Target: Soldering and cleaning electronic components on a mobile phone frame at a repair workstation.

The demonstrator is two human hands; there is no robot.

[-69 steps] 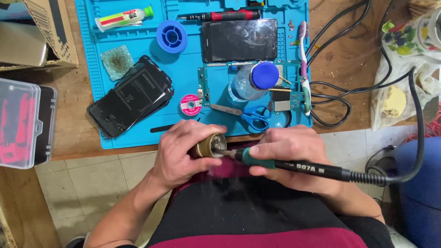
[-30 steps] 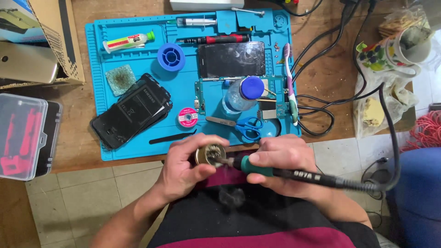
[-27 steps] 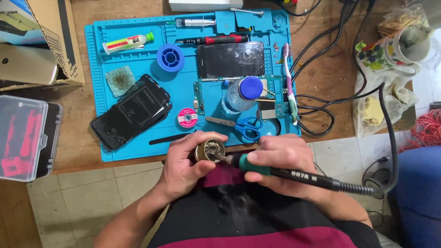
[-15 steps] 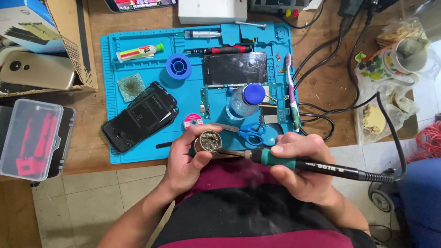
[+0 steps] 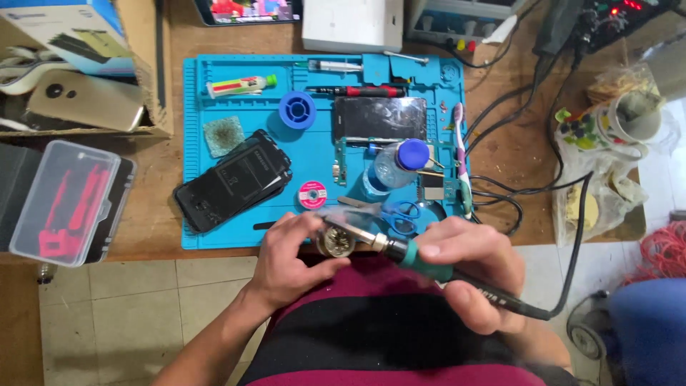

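Observation:
My left hand [image 5: 289, 261] grips a small round brass tin [image 5: 336, 241] at the table's front edge. My right hand [image 5: 475, 275] holds a green-and-black soldering iron [image 5: 429, 261]; its metal tip lies across the tin's rim. The iron's black cable [image 5: 575, 236] loops off to the right. Just beyond the hands lie blue-handled scissors [image 5: 396, 213] on the blue work mat [image 5: 214, 236].
On the mat: a black phone [image 5: 232, 179], a dark phone screen [image 5: 381, 118], a blue solder spool [image 5: 297, 109], a pink wick reel [image 5: 311, 194], a capped plastic bottle [image 5: 393, 164], a toothbrush [image 5: 461, 154]. A clear case with red tools [image 5: 64, 201] sits left, cardboard box [image 5: 86, 86] behind.
The hands with tin and iron have risen toward the mat's front edge. The iron's tip now lies across the tin. The view has shifted, showing more of the bench's back.

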